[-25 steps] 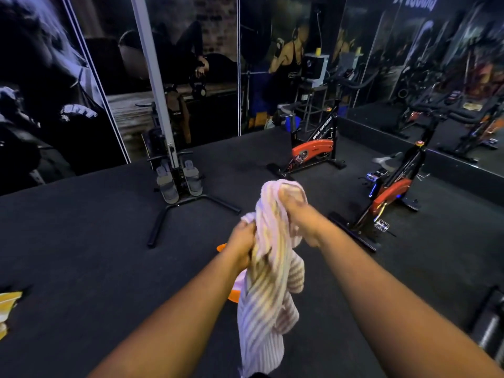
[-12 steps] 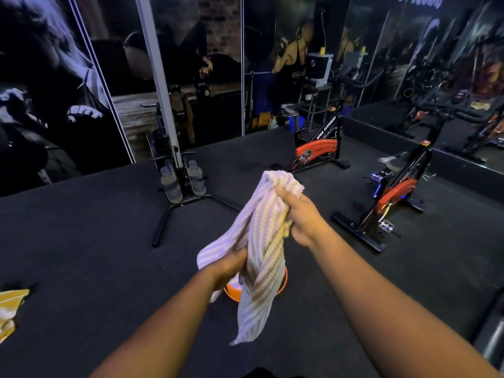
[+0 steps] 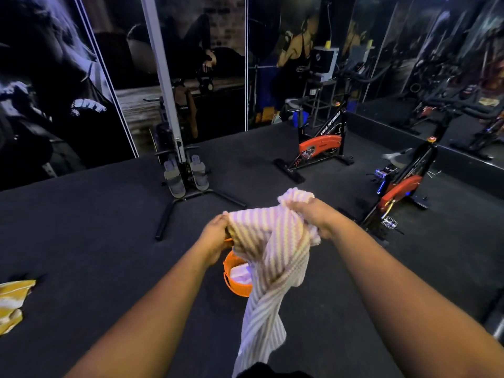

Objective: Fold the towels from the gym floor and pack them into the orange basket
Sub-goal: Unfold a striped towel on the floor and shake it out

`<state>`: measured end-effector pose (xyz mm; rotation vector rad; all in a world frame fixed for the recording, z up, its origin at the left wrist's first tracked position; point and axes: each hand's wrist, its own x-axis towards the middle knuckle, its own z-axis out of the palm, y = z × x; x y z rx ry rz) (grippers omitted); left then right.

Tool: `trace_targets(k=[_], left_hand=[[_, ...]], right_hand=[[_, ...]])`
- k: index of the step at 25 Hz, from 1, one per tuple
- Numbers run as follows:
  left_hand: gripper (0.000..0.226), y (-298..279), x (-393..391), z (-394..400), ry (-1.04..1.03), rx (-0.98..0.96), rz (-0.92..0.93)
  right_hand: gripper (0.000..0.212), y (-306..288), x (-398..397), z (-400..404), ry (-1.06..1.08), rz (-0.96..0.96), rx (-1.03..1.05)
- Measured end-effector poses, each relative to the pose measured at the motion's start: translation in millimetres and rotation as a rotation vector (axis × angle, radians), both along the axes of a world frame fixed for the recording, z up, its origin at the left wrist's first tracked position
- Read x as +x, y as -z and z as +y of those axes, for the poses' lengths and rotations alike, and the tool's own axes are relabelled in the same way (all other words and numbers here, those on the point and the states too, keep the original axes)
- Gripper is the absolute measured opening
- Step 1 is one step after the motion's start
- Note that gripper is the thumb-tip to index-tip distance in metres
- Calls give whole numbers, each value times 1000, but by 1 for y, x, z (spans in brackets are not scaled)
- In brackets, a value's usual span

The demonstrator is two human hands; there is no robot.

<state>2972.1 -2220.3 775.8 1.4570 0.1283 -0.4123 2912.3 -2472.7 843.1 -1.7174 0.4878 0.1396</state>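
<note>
**Striped towel held up over the orange basket**

Striped towel (image 3: 268,257), pink-white with tan bands, hangs in the air between my two hands, above the dark gym floor (image 3: 95,241). Its upper edge is stretched between the hands, and the rest drops in a loose twisted tail toward the bottom of the view, where it ends in front of something dark that I cannot identify.

My left hand (image 3: 216,237) is clenched on the towel's left corner, fingers curled around the cloth. My right hand (image 3: 313,216) grasps the other end a little higher, with a bunch of fabric sticking up above the knuckles and more spilling out below the palm. Both forearms reach in from the bottom corners of the view.

Directly beneath the towel stands the orange basket (image 3: 231,279) on the floor. The hanging cloth covers its right side, so I see only the left part of the rim and wall. Something pale lies inside it, possibly folded cloth, though I cannot tell for sure.

At the far left edge a yellow towel (image 3: 12,304) lies crumpled on the floor, well apart from the basket. Beyond my hands a rowing machine (image 3: 182,170) stands upright near the wall. To the right are two exercise bikes with red flywheel covers, one farther back (image 3: 320,144) and one nearer (image 3: 401,186). Mirrored and printed panels line the back of the room.
</note>
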Motion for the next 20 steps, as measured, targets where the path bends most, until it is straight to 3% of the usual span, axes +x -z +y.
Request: trace_targets(k=[3,4,5,8,9,11,14,16,18,20], left_hand=[[54,-9,14,6,-194,181,-22],[59,-17,18,8,-217,164,9],[59,-26,23,8,-199,66,62],[30,-63,17,-10,19,-207,82],[21,-73,11,-21,111,-261,36],[12,-82,4,-41,266,-271,-117],[18,-71,-5,-36,227,-75,-344],[26,-45,-11,-17,256,133,-309],[33,-19,-23,-2,481,423,-288],[24,-3,-31,1,567,490,-353]], right_hand=[[33,6,-3,-11,-59,221,-513],[36,7,-5,-15,-46,254,-608],[42,8,-7,-18,-31,249,-587],[56,11,-14,-6,-151,-23,96],[54,11,-15,8,-271,-114,143],[45,12,-12,39,-385,-254,-75],[31,14,-1,52,-180,-362,-358],[28,17,1,41,-57,-332,-219],[27,19,1,36,-36,-305,-37],[29,19,2,37,-54,-283,47]])
